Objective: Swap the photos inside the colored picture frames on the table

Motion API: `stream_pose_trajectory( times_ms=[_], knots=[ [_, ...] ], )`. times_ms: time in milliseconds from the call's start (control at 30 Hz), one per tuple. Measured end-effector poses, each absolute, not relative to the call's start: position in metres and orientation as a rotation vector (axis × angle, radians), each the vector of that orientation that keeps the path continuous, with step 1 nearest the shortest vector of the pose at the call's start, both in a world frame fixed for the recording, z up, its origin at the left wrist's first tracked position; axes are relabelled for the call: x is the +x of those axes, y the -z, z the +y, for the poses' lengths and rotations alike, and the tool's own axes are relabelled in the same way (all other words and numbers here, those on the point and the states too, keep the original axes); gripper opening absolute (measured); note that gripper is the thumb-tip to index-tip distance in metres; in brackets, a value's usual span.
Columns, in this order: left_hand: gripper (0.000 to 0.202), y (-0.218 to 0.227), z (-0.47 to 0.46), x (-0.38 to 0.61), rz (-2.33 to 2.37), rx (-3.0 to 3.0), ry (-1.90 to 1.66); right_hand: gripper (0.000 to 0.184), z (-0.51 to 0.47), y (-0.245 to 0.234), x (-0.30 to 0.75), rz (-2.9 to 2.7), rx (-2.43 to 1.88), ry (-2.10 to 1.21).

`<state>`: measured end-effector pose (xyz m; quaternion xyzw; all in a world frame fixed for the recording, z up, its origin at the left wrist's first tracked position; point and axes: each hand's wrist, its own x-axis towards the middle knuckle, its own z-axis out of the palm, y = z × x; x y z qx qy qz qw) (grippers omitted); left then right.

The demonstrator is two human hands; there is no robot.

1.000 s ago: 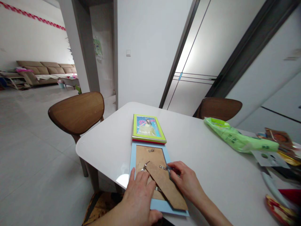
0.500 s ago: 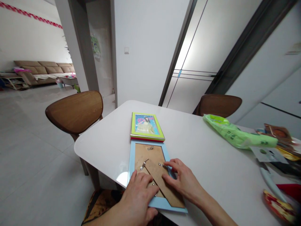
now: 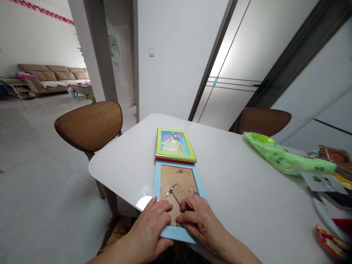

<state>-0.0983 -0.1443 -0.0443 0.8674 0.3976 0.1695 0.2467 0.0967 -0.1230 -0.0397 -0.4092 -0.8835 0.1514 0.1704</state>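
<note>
A light blue picture frame (image 3: 202, 187) lies face down at the table's front edge, its brown backing board (image 3: 165, 178) showing. Small metal clips sit around the board, and a hinge (image 3: 169, 190) joins the stand leg, mostly covered by my right hand. My left hand (image 3: 151, 223) holds the frame's lower left corner, fingers over the top and thumb at the front edge. Over the lower right part, my right hand (image 3: 199, 220) has its thumb and fingertips closed at the bottom metal clip (image 3: 178, 224). Just beyond lies a yellow-green picture frame (image 3: 176, 145), picture up, on something red.
A green plastic bag (image 3: 288, 157) lies on the white table (image 3: 233, 190) at right, beside several packets and a red-yellow item (image 3: 330, 240). Wooden chairs stand at the left (image 3: 89, 124) and far right (image 3: 264, 121).
My right hand has moved from the right-side clip down and left to the bottom clip, its fingers drawing together. My left hand stays on the frame. The view has shifted slightly.
</note>
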Motion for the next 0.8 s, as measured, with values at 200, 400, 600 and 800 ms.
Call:
stream_pose_trajectory(
  times_ms=[200, 400, 600, 800],
  knots=[
    [0.024, 0.046, -0.144, -0.101, 1.064, 2.383, -0.449, 0.028, -0.125, 0.032, 0.098, -2.574, -1.164, -0.511],
    [0.025, 0.045, -0.144, -0.103, 1.074, 2.378, -0.460, 0.029, -0.128, 0.030, 0.095, -2.572, -1.168, -0.480],
    [0.026, 0.043, -0.144, -0.106, 1.080, 2.311, -0.484, 0.022, -0.117, 0.035, 0.091, -2.373, -1.312, -0.498],
    [0.033, 0.048, -0.143, -0.105, 1.180, 2.275, -0.552, 0.021, -0.091, 0.044, 0.063, -2.334, -1.461, -0.266]
  ],
)
